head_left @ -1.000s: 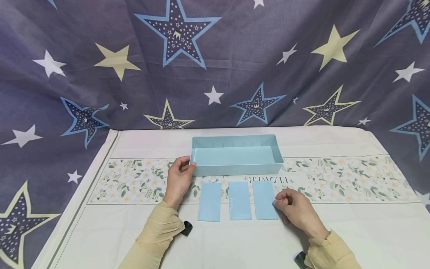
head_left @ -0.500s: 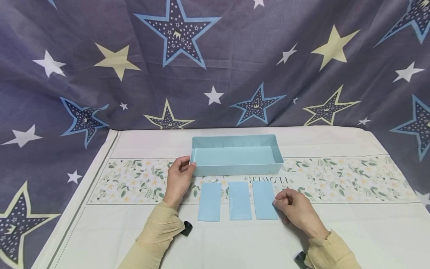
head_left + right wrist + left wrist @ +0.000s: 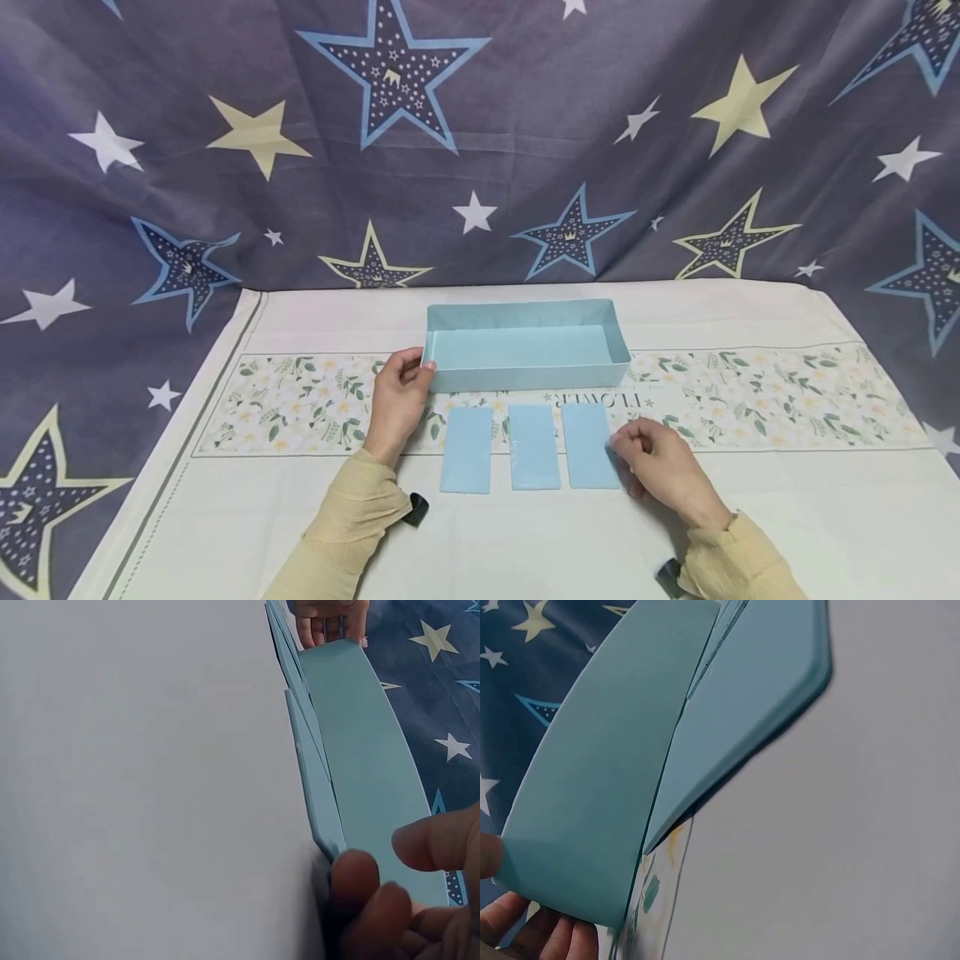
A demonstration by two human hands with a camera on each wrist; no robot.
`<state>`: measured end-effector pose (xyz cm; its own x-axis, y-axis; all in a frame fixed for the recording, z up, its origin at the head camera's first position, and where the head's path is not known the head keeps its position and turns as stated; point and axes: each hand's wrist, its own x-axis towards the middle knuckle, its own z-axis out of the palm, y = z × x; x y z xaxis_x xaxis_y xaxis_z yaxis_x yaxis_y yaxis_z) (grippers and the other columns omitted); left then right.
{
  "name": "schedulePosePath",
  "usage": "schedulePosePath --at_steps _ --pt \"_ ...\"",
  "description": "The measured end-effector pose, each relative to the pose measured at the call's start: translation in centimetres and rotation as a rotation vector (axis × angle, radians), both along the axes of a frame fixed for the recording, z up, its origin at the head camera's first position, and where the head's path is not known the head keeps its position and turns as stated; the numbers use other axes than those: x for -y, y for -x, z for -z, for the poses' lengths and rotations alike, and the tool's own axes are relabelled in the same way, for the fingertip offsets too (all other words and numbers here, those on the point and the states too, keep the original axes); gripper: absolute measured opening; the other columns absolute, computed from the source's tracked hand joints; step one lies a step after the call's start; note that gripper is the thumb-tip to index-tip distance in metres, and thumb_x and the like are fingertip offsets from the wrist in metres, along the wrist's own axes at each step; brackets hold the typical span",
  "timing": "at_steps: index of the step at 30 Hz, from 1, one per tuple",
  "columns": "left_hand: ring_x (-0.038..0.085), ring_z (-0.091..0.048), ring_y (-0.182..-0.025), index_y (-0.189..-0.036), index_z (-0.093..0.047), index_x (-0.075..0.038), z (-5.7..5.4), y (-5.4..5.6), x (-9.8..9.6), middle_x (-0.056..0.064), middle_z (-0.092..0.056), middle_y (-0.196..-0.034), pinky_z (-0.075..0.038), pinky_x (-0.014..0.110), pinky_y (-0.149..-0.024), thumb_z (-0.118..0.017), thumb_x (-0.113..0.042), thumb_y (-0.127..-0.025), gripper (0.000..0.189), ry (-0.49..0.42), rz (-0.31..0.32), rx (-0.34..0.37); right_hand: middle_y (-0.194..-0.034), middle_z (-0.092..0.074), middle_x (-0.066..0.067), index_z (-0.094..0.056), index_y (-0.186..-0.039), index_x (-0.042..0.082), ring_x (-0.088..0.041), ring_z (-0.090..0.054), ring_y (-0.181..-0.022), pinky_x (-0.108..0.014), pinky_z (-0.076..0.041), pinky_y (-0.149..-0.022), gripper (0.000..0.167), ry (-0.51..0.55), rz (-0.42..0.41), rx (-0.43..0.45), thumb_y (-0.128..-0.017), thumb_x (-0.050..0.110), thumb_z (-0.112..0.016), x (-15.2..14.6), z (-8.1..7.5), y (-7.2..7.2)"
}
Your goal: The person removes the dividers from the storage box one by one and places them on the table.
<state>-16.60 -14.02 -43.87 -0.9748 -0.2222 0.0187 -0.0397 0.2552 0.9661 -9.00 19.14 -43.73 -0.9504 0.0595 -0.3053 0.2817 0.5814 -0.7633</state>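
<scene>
In the head view, a long, shallow light-blue box (image 3: 525, 379) stands open-topped on the table. My left hand (image 3: 397, 408) grips its near left corner, thumb at the rim and fingers around the end wall. The left wrist view shows those fingers (image 3: 536, 930) under the end of the box. Three flat, light-blue rectangular panels lie in a row before the box: a left panel (image 3: 467, 450), a middle panel (image 3: 535, 448) and a right panel (image 3: 588, 448). My right hand (image 3: 663, 467) is at the right panel's outer edge, fingers loosely bent, thumb apart from them in the right wrist view.
A white tablecloth (image 3: 547, 542) with a floral band (image 3: 772, 400) covers the table. Behind it hangs a dark curtain (image 3: 480, 167) printed with stars. Small vertical ridges line the inner back wall of the box. Black bands show at both cuffs.
The head view has shifted very slightly. The box, the panels and my left hand keep their places; the right fingertips have moved a little at the right panel's edge.
</scene>
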Motion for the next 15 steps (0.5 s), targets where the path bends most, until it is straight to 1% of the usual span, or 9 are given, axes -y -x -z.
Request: schedulePosePath --at_steps 5,7,9,13,15 --pt "0.024 -0.058 -0.109 -0.127 -0.052 0.001 0.0 0.1 0.1 0.017 -0.056 -0.123 -0.051 0.036 -0.092 -0.06 -0.017 -0.094 0.038 0.003 0.018 0.007 -0.067 -0.057 -0.006 -0.06 -0.098 0.006 -0.021 -0.057 -0.049 -0.034 -0.049 -0.042 0.019 0.001 0.005 0.002 -0.095 0.024 -0.056 -0.1 -0.1 0.1" --pt "0.023 -0.058 -0.109 -0.128 -0.052 0.0 -0.1 0.1 0.1 0.017 -0.056 -0.123 -0.051 0.036 -0.092 -0.06 -0.017 -0.094 0.038 0.003 0.02 0.013 -0.068 -0.059 -0.006 -0.06 -0.099 0.005 -0.021 -0.058 -0.05 -0.033 -0.049 -0.043 0.019 0.01 0.003 -0.013 -0.095 0.023 -0.056 -0.2 -0.1 0.1" --pt "0.022 -0.058 -0.108 -0.127 -0.052 -0.001 -0.2 0.0 0.1 0.015 -0.056 -0.123 -0.05 0.036 -0.092 -0.06 -0.018 -0.094 0.039 -0.001 0.019 0.018 -0.069 -0.061 -0.006 -0.061 -0.1 0.004 -0.02 -0.058 -0.051 -0.032 -0.049 -0.046 0.02 0.017 -0.002 -0.044 -0.095 0.023 -0.056 -0.4 -0.1 0.1" --pt "0.022 -0.058 -0.108 -0.127 -0.052 -0.002 -0.4 -0.1 0.1 0.013 -0.056 -0.121 -0.05 0.037 -0.093 -0.06 -0.022 -0.094 0.039 -0.01 0.015 0.019 -0.067 -0.062 -0.006 -0.063 -0.098 0.003 -0.02 -0.058 -0.053 -0.029 -0.048 -0.051 0.018 0.03 -0.005 -0.138 -0.096 0.019 -0.056 -0.9 -0.4 0.1" --pt "0.022 -0.058 -0.108 -0.126 -0.053 -0.003 -0.5 -0.2 0.1 0.012 -0.056 -0.12 -0.049 0.037 -0.093 -0.059 -0.025 -0.094 0.039 0.007 0.004 0.025 -0.064 -0.061 -0.007 -0.063 -0.096 0.003 -0.02 -0.057 -0.053 -0.028 -0.048 -0.052 0.018 0.034 -0.014 -0.177 -0.097 0.019 -0.056 -1.1 -0.6 0.2"
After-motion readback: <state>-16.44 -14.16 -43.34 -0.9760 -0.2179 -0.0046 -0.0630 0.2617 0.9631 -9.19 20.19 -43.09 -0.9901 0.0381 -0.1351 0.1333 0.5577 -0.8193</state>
